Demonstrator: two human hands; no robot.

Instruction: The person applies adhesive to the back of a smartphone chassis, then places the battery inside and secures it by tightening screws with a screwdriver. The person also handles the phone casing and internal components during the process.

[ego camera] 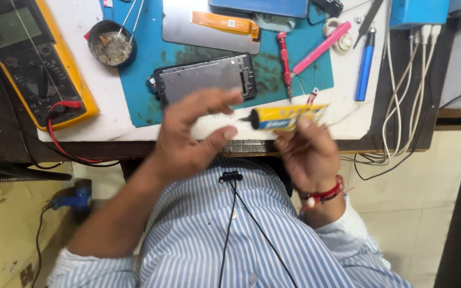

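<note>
Head view showed the right hand (308,152) pinching a yellow glue tube (286,117) at the table's (81,29) front edge, its black nozzle pointing to the left hand (190,133). That hand was loosely open, fingers curved, holding nothing. A metal phone frame (204,77) lay flat on the blue mat (150,58) just behind. A yellow multimeter (33,58) filled the left corner; little free room stayed.

The left hand (190,136) hovered open, fingers loosely curled; the right hand (308,152) was pinched closed, both forearms raised.
</note>
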